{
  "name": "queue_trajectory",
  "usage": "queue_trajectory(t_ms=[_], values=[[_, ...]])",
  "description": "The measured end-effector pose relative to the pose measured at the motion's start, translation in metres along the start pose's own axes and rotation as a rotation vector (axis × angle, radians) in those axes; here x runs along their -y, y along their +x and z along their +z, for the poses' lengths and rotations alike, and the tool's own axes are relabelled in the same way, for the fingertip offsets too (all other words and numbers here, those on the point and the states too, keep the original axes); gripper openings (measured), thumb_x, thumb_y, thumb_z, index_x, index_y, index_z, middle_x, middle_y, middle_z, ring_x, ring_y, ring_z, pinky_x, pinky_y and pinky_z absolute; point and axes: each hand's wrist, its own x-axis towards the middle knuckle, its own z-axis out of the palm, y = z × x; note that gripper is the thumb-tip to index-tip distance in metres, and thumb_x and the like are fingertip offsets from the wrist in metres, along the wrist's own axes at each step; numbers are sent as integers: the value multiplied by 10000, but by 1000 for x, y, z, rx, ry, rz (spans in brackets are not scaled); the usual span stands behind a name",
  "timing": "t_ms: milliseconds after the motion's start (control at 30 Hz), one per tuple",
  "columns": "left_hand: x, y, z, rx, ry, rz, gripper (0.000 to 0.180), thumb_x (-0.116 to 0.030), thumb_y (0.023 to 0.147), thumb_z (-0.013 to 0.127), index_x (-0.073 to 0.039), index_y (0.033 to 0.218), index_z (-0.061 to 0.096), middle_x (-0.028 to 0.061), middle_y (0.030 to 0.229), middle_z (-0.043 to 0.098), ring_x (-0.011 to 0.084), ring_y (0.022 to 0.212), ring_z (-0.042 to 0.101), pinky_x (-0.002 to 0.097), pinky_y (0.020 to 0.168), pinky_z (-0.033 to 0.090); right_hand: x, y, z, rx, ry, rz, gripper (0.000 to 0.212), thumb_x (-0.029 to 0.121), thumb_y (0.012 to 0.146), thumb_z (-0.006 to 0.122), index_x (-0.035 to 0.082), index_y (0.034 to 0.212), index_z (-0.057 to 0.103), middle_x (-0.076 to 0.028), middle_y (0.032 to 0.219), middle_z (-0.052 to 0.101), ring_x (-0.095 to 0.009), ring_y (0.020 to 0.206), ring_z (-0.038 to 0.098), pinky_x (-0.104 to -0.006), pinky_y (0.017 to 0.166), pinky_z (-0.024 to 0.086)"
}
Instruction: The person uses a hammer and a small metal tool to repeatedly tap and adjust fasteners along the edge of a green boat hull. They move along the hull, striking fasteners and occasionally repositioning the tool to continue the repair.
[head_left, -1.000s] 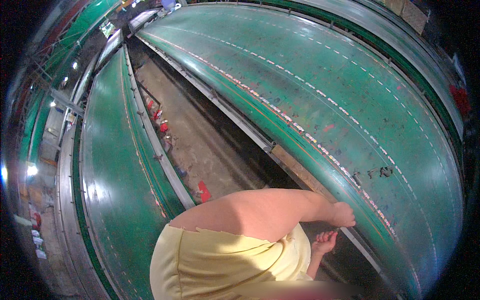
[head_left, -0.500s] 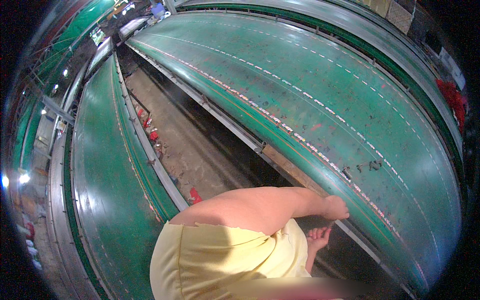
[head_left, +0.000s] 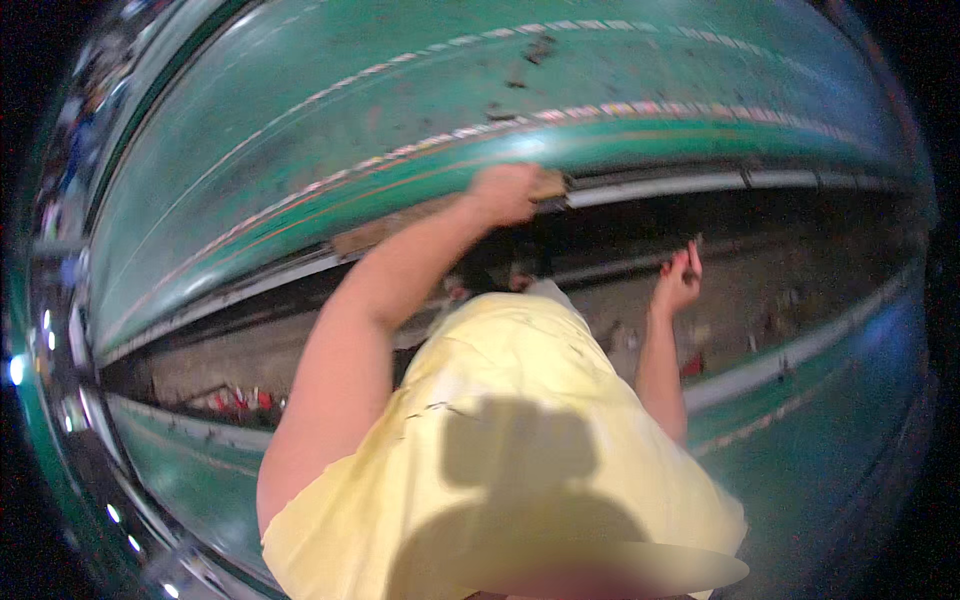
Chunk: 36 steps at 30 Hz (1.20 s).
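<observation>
My left hand (head_left: 505,193) is at the near edge of a long green-topped table (head_left: 420,110), over a wooden board (head_left: 385,222) that lies along the rail. Its fingers look curled closed. Blur hides whether anything is in them. Out to the right, my right hand (head_left: 678,282) is raised over the dark gap beside the table. The fingers there are bent together, with a small dark spot among them that I cannot make out. Rows of small pale marks or pieces (head_left: 620,108) run along the green surface.
A metal rail (head_left: 690,187) edges the table. Several small dark objects (head_left: 540,48) lie on the green top. Behind me is a second green table (head_left: 190,470). Red scraps (head_left: 240,398) are scattered on the aisle floor (head_left: 200,368) between the tables.
My view has swung round to the right, so the table now runs across the picture. My right hand has moved away from my left, which stays by the board and rail.
</observation>
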Motion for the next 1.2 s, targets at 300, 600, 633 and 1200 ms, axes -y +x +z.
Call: queue_trajectory(t_ms=[300,600,633,1200], values=[[23,-7,1,-104,68,126,468,-411,871,873,-81,1106,640,184,1009,756,441,977,737,559,818,580,34,-32,72,25,28,-134,120,181,1085,708,61,1098,707,-61,1109,727,-177,888,679,-335,802,551],[18,-8,-9,-21,30,108,473,-370,882,866,-37,1134,644,193,1049,756,430,1034,735,539,870,584,53,-87,130,744,-151,-260,64,77,1036,703,26,1008,675,-112,954,640,-265,909,656,-371,831,522],[16,-5,-12,-12,14,103,467,-365,873,871,-38,1125,653,193,1047,756,429,1031,734,537,870,585,50,-84,130,680,-175,-292,70,84,1027,717,28,1006,680,-126,946,645,-290,893,662,-387,817,527],[64,-27,-170,-644,-338,269,511,-209,749,937,-52,1184,720,128,1050,747,296,976,759,415,860,611,32,-30,76,389,-131,-8,127,72,1102,646,31,998,707,-14,945,656,-84,736,587,-265,637,474]])
